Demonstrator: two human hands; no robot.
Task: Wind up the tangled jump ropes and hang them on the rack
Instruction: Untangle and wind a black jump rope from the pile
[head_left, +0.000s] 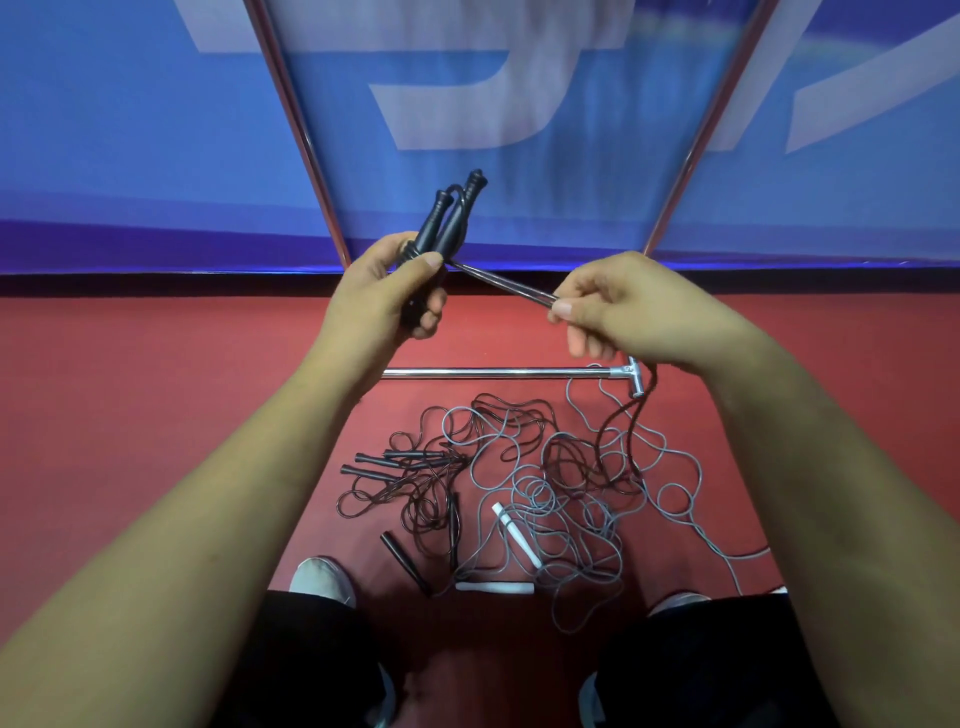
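My left hand (384, 291) grips two black jump rope handles (449, 218) side by side, pointing up and away. A doubled stretch of black cord (501, 283) runs taut from that hand to my right hand (623, 312), which pinches it between thumb and fingers. The cord then drops from under my right hand (631, 431) into the pile. On the red floor below lies a tangle of black ropes (415, 483) with black handles and a grey rope (571, 509) with white handles (514, 535). The chrome rack's two uprights (301, 135) (711, 124) rise ahead.
The rack's low chrome crossbar (493, 372) lies just beyond the pile, with a T joint (631, 374) at its right end. A blue banner (130, 156) stands behind the rack. My shoes (322, 579) and dark shorts (691, 665) are at the near edge.
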